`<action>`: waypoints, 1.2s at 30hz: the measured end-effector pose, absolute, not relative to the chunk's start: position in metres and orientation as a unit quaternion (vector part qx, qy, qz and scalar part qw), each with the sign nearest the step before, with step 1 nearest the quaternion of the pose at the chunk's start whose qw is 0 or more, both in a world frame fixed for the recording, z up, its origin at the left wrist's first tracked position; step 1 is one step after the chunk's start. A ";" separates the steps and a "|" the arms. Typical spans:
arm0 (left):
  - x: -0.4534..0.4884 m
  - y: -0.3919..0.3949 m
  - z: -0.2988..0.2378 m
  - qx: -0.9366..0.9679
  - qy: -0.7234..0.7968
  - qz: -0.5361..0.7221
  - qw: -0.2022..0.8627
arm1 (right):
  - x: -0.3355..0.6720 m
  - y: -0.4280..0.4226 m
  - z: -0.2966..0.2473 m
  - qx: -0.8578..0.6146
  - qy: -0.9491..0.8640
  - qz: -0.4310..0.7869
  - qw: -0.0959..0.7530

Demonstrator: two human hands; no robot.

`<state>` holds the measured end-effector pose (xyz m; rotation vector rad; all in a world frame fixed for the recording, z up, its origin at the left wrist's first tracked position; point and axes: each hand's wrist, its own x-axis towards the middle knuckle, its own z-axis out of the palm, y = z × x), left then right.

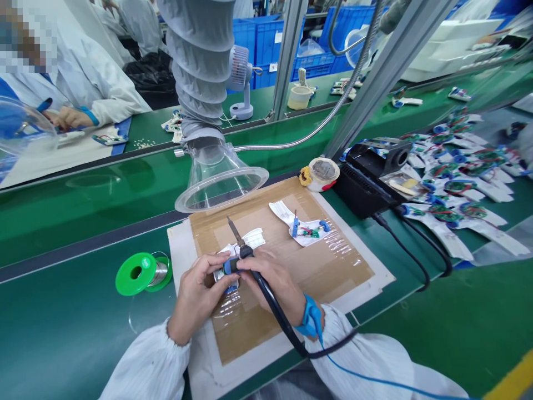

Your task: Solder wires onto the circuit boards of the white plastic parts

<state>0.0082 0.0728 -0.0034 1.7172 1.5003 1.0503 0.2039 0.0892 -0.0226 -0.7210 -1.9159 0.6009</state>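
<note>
My left hand (195,294) pinches a small blue cylindrical part (229,265) on a white plastic housing (254,238). My right hand (278,283) holds a soldering iron (238,234), its tip pointing up and away, clear of the housing. The fingertips of that hand also reach the dark end of the blue part. Fingers cover much of this housing. To the right, a second white housing (308,236) with a green board, red wires and blue parts lies on the taped cardboard (245,339).
A green spool of solder wire (135,273) stands left. Above the cardboard hangs a clear fume hood (220,189). Behind right are a round pot (323,173), a black soldering station (360,191) and many wired housings (458,189). A co-worker's hands (73,118) show across the bench.
</note>
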 end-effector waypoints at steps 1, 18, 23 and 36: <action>0.008 0.073 -0.003 0.650 0.566 0.400 0.311 | 0.203 0.089 -0.024 -0.294 -0.785 0.246 0.487; 0.011 0.072 -0.001 0.626 0.556 0.418 0.354 | 0.203 0.088 -0.029 -0.282 -0.774 0.259 0.504; 0.011 0.072 0.000 0.599 0.570 0.404 0.390 | 0.202 0.086 -0.028 -0.298 -0.757 0.239 0.530; 0.011 0.072 -0.004 0.650 0.565 0.398 0.316 | 0.205 0.094 -0.020 -0.328 -0.782 0.202 0.490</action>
